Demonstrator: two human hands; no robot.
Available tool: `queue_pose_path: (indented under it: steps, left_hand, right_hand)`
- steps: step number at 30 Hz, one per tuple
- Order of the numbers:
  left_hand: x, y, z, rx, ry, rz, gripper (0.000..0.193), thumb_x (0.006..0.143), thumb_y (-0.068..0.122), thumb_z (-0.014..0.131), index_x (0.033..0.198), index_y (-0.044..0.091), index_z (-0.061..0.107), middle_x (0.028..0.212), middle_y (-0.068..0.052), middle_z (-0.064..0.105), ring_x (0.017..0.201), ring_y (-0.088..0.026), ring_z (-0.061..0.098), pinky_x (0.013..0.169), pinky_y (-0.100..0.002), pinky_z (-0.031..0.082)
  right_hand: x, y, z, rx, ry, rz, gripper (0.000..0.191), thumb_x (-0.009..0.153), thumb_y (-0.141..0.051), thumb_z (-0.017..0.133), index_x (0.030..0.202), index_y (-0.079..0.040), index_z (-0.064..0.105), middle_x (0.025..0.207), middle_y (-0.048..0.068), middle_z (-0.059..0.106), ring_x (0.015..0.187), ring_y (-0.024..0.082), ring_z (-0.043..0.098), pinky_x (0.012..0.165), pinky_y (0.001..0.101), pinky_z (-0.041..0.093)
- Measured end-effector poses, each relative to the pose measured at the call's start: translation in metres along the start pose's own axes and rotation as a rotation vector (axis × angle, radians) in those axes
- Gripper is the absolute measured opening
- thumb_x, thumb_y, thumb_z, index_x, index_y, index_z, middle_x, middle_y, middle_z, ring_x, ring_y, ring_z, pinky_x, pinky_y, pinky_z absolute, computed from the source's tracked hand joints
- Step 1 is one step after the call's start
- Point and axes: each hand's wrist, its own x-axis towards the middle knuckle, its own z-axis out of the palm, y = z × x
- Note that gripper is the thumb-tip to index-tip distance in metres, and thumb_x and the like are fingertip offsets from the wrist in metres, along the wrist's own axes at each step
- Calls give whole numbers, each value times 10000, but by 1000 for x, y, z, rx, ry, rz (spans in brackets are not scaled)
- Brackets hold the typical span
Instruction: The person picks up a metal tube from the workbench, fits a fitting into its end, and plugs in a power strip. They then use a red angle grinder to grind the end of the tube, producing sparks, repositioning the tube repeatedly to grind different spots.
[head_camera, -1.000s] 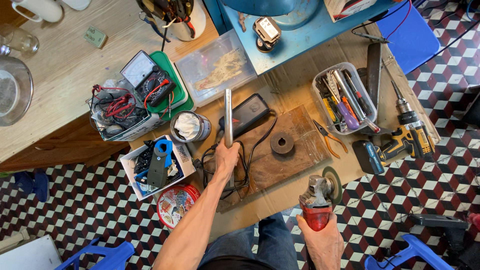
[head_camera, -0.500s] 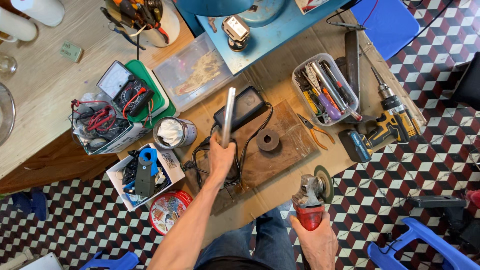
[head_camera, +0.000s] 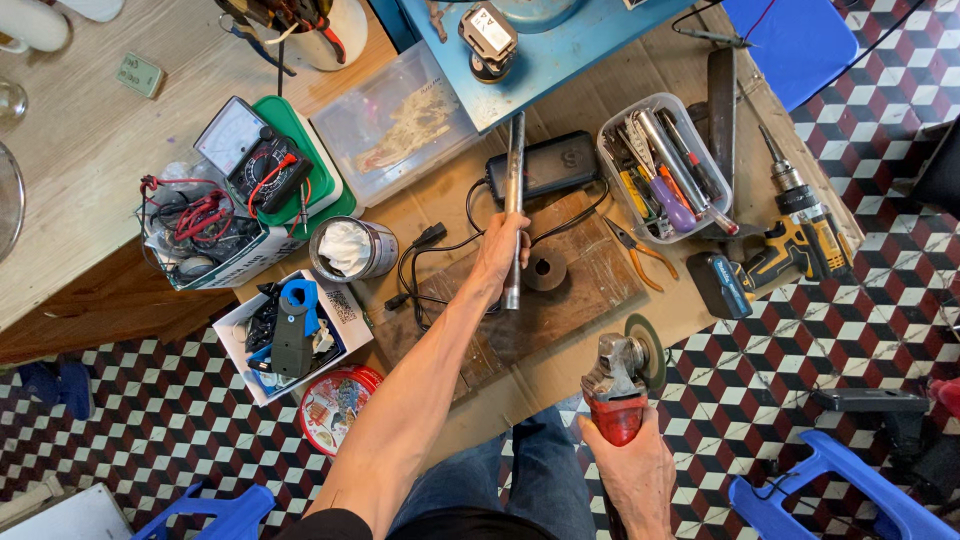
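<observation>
Gripped long grey metal tube (head_camera: 513, 205) with left hand (head_camera: 498, 258), fingers clamped round it, tube lying flat on brown wooden board (head_camera: 590, 290) atop the bench. Clutched red angle grinder (head_camera: 620, 385) in right hand (head_camera: 640, 478), fingers wrapped tight. Apparently cut-positioning stage; called next for steadying the tube.

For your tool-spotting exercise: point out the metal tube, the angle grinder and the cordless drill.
Metal tube (head_camera: 515, 150), head view, bare upper shaft.
Angle grinder (head_camera: 615, 385), head view, red body.
Cordless drill (head_camera: 800, 240), head view, yellow-black body.
</observation>
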Motion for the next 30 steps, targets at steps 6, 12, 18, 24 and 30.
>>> queue_pose_path:
  steps: [6, 12, 18, 24, 30]
  left_hand:
    - [20, -13, -4, -121, -243, 13, 546, 978, 301, 684, 1398, -7, 519, 1018, -4, 636, 871, -80, 638, 817, -261, 573]
    - [29, -19, -1, -56, -139, 40, 487, 875, 354, 779, 1258, 69, 685, 940, 22, 671, 803, -84, 626, 725, -245, 515]
    - [42, -21, 0, 142, -86, 31, 472, 879, 401, 802, 1163, 26, 766, 862, 22, 676, 723, -86, 565, 639, -259, 459]
    - [53, -20, -15, 349, -279, 25, 454, 840, 330, 793, 1215, 88, 709, 830, 68, 665, 675, -50, 510, 619, -224, 449]
    - [49, -27, -13, 249, -210, 58, 457, 824, 277, 838, 1175, 33, 677, 859, -1, 705, 717, -81, 566, 642, -233, 457]
  right_hand:
    - [3, -3, 6, 45, -9, -16, 639, 697, -448, 808, 1158, -67, 584, 916, 173, 751, 880, 360, 746, 863, 458, 538]
    - [4, -4, 19, 51, 5, -42, 620, 700, -430, 823, 1136, -50, 596, 902, 173, 751, 869, 358, 742, 843, 457, 541]
    - [5, -10, 28, 68, -1, -44, 625, 702, -431, 818, 1144, -47, 599, 896, 175, 749, 860, 358, 745, 840, 454, 546]
    - [5, -16, 35, 77, 7, -104, 618, 704, -418, 818, 1132, -32, 595, 925, 187, 740, 871, 374, 730, 824, 461, 543]
    - [9, -21, 42, 59, -32, -154, 591, 716, -405, 821, 1109, -31, 587, 933, 187, 736, 867, 368, 729, 811, 461, 547]
